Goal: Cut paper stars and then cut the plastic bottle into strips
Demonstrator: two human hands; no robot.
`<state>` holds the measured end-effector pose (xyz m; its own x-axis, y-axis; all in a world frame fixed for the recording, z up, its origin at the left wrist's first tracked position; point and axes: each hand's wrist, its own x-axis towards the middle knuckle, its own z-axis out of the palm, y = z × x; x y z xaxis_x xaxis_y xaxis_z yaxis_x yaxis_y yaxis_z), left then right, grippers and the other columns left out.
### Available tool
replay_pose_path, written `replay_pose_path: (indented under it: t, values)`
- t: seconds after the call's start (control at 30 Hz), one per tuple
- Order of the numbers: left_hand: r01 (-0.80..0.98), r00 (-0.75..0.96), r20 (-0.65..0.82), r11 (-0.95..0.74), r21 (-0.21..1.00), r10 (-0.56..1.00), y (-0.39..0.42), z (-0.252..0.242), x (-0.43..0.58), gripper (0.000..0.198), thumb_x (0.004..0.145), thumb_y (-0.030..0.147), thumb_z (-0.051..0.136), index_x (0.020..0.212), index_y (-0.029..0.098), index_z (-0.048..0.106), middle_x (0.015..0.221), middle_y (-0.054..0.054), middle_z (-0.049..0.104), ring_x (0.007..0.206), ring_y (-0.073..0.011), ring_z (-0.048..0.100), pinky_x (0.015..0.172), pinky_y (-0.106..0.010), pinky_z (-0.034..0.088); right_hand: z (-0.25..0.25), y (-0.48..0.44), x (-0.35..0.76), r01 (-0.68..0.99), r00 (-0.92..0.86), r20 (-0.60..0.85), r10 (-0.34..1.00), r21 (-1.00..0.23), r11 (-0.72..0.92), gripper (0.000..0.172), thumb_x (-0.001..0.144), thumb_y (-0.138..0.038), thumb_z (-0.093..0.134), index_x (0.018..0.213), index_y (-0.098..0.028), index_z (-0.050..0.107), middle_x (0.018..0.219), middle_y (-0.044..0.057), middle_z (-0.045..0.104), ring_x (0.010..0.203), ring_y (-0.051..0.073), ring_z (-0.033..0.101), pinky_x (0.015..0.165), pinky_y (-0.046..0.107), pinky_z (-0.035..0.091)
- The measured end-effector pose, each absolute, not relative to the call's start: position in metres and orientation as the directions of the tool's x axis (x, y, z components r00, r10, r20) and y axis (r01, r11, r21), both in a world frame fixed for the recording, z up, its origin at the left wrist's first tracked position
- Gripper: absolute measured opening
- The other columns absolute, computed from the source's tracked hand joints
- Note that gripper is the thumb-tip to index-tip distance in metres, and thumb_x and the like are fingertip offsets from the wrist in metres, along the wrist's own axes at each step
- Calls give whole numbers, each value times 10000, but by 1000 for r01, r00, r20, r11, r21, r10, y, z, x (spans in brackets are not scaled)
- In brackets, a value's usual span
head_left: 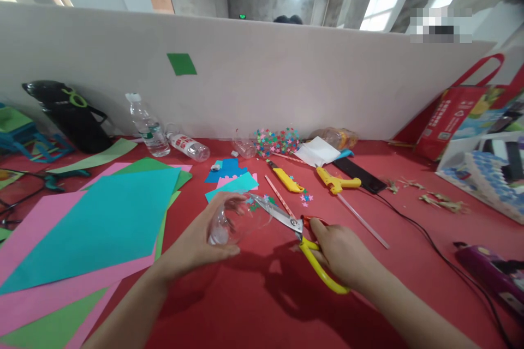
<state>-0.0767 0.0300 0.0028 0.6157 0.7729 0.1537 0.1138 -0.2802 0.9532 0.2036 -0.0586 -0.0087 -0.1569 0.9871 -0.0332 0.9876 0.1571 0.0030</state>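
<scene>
My left hand [200,237] is wrapped round a clear cut piece of plastic bottle [241,221], held above the red table. In my right hand [341,253] is a pair of scissors [292,223] with one yellow and one red handle. The blades point up and left and reach the rim of the bottle piece. Whether they are biting into the plastic I cannot tell. Just beyond lie a yellow utility knife [289,179], a striped straw [279,195] and small cut pieces of coloured paper [231,185].
Coloured paper sheets [106,218] cover the left side. Plastic bottles [149,128], a black flask [67,114] and star confetti [278,140] line the white partition [262,76]. To the right are a yellow glue gun [336,181], its black cord, a black phone [360,174] and a red bag [454,114].
</scene>
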Motion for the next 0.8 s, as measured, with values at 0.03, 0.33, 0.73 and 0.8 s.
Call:
replay_pose_path:
  t: [0.03, 0.33, 0.73, 0.8]
  values:
    - [118, 602, 161, -286, 951, 782, 30, 3, -77, 744, 694, 226, 769, 1346, 364, 439, 1258, -73, 529, 1083, -267, 559, 867, -398, 503, -9, -59, 204, 988, -156, -30, 987, 4, 156, 156, 918, -319, 574, 899, -188, 492, 684, 103, 716, 612, 296, 699, 482, 289, 154]
    - [99, 546, 283, -396, 913, 789, 22, 4, -72, 620, 825, 306, 636, 1384, 343, 373, 1312, -70, 475, 1124, -247, 514, 967, -411, 428, -4, -60, 201, 990, -140, 26, 990, -21, 141, 370, 982, -518, 418, 881, -175, 512, 650, 108, 706, 590, 319, 700, 472, 292, 122]
    - [277, 487, 380, -551, 787, 787, 14, 3, -66, 657, 821, 179, 599, 1393, 357, 331, 1292, -55, 477, 1099, -221, 532, 993, -413, 425, -8, -62, 194, 995, -100, -23, 995, -25, 99, 415, 972, -570, 438, 933, -166, 524, 675, 109, 723, 611, 325, 711, 462, 296, 130]
    - [254, 499, 370, -541, 802, 784, 15, 5, -66, 646, 818, 178, 596, 1387, 346, 342, 1262, -54, 489, 1062, -211, 543, 969, -395, 441, -8, -61, 194, 995, -102, -31, 994, -7, 102, 413, 968, -569, 455, 933, -165, 533, 680, 117, 727, 615, 326, 714, 461, 296, 133]
